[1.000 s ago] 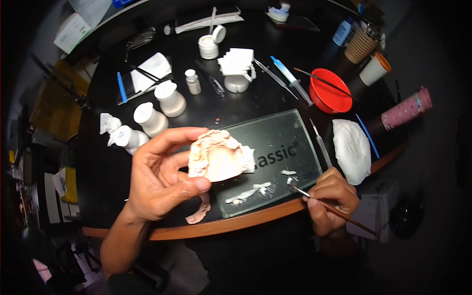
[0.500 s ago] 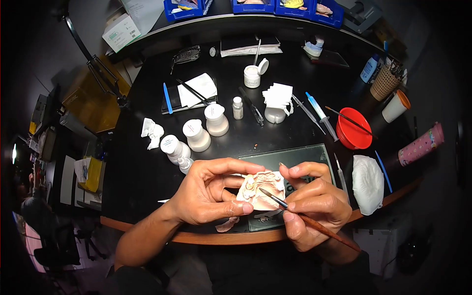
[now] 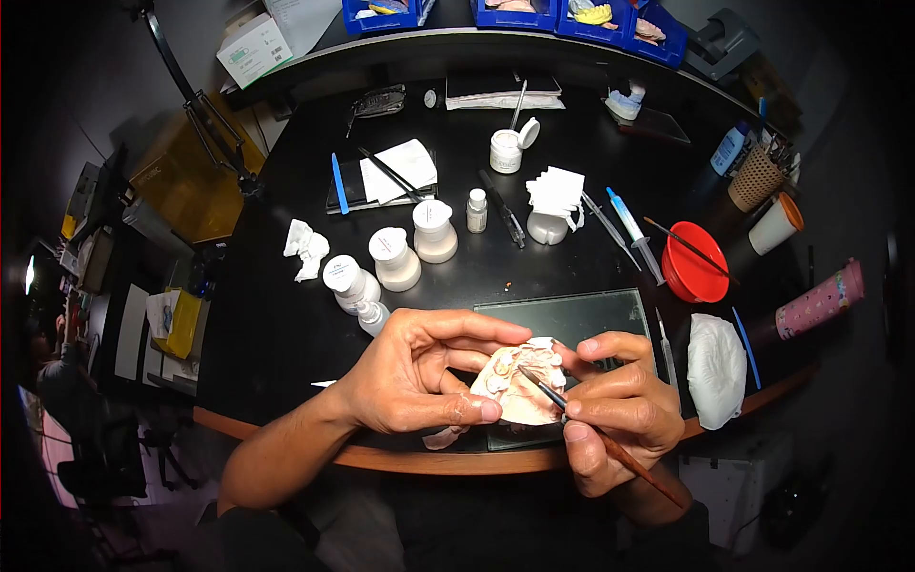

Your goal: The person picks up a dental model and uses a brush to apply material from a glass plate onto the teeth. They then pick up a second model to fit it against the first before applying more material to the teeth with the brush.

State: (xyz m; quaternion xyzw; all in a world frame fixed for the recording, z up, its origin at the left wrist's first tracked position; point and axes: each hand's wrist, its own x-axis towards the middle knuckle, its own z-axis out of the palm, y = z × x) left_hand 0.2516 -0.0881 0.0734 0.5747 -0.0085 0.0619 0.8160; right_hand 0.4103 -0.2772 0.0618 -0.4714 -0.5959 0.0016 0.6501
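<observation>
My left hand (image 3: 405,372) is closed around a pale pink plaster dental cast (image 3: 524,408), with the thumb at its lower edge and the fingers behind its top. Raised tooth shapes line the cast's rim around a hollow palate. In my right hand (image 3: 629,405), a paintbrush (image 3: 637,465) with a reddish-brown wooden handle is pinched near its dark ferrule. Its tip touches, or nearly touches, the inner side of the cast near the left teeth. Below both hands lies a glass slab (image 3: 534,313). A pink piece (image 3: 443,438) lies by the table edge, partly hidden.
White-lidded jars (image 3: 395,259) and a dropper bottle (image 3: 373,319) stand left of the slab. An open white jar (image 3: 505,153) is farther back. To the right are a syringe (image 3: 634,229), a red bowl (image 3: 691,276) with a brush across it, and a white bundle (image 3: 717,372).
The cast has turned slightly and sits a little lower and farther right. The brush tip has shifted from mid-palate towards the left teeth. The whole view has moved slightly.
</observation>
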